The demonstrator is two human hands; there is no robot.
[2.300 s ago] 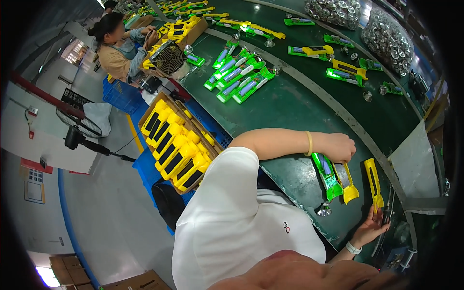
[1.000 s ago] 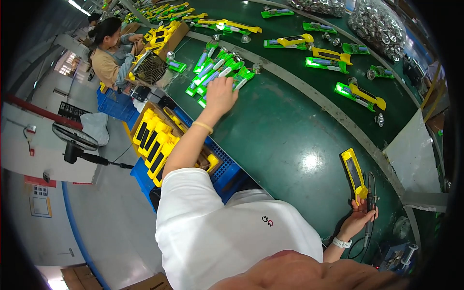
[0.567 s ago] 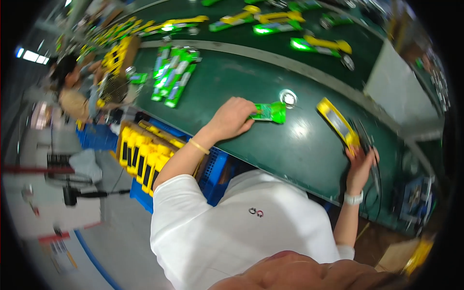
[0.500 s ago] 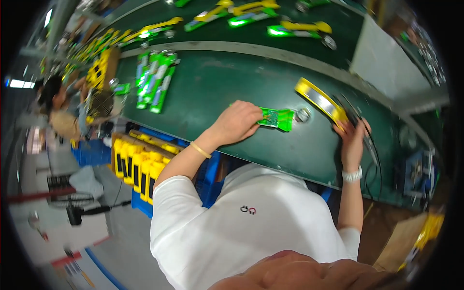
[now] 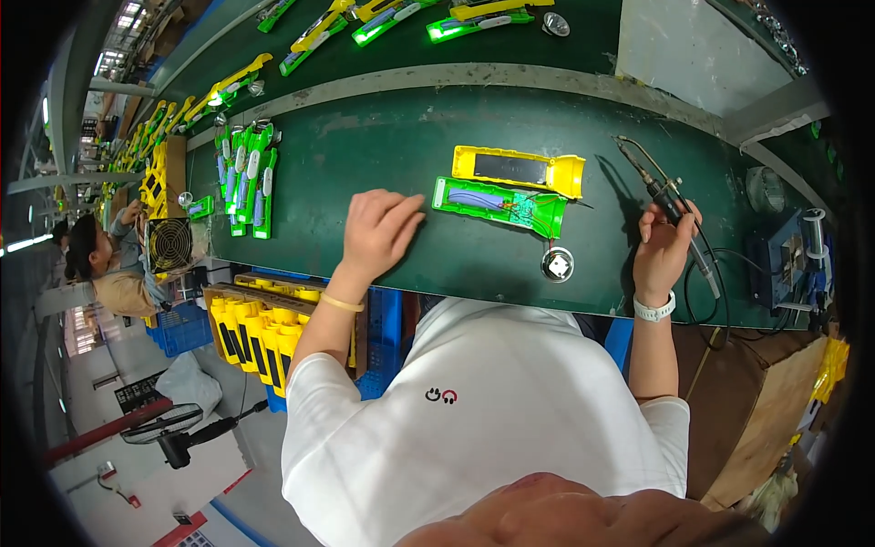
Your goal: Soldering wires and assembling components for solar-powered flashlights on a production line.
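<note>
In front of me lies a green flashlight housing half with a purple battery cell and a small circuit board inside. Right behind it rests the yellow housing half with a black panel. A round lamp head sits at the near right, joined to the board by thin wires. My left hand hovers left of the green half, fingers stretched out, holding nothing. My right hand grips a soldering iron, its bent metal tip pointing far left, apart from the housing.
Several green assemblies are grouped at the left. Yellow and green flashlight parts line the shelf behind. A blue soldering station with cables stands at the right. Yellow housings fill a box below left. A co-worker sits at far left.
The yellow half has left my right hand and now lies behind the green half. My left hand has come off the green half toward the left. The lamp head has shifted nearer me.
</note>
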